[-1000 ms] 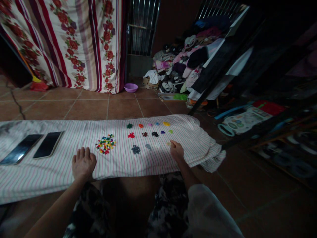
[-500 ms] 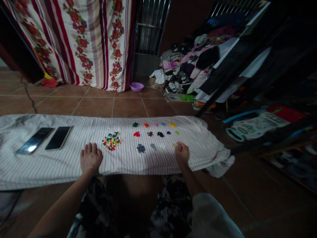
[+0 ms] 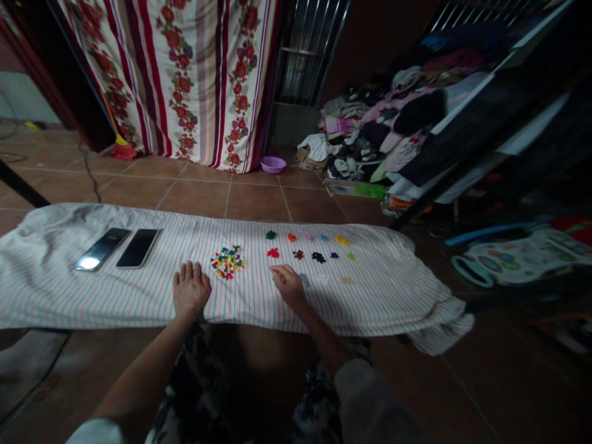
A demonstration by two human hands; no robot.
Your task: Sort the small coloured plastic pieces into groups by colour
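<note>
My left hand [image 3: 191,290] lies flat on the striped cloth [image 3: 139,302], fingers stretched out, just left of a mixed pile of small coloured pieces [image 3: 228,262]. Curled fingers show on my right hand [image 3: 289,285], which is over the front row of sorted heaps; whether it pinches a piece is hidden. It covers the dark grey heap. Right of it are light grey pieces [image 3: 304,280], white pieces [image 3: 324,279] and beige pieces [image 3: 346,280]. Behind lie red [image 3: 273,253], brown [image 3: 298,254] and black pieces [image 3: 318,257], with more coloured heaps farther back.
Two phones, one shiny [image 3: 102,249] and one dark [image 3: 139,248], lie on the cloth's left side. Beyond are a floral curtain [image 3: 203,80], a purple basin [image 3: 273,164] and a heap of clothes [image 3: 370,123]. A toy panel [image 3: 509,256] is at the right.
My right hand has moved left from the beige pieces to the dark grey heap, now covering it. My left hand stays flat beside the mixed pile. The view has shifted left.
</note>
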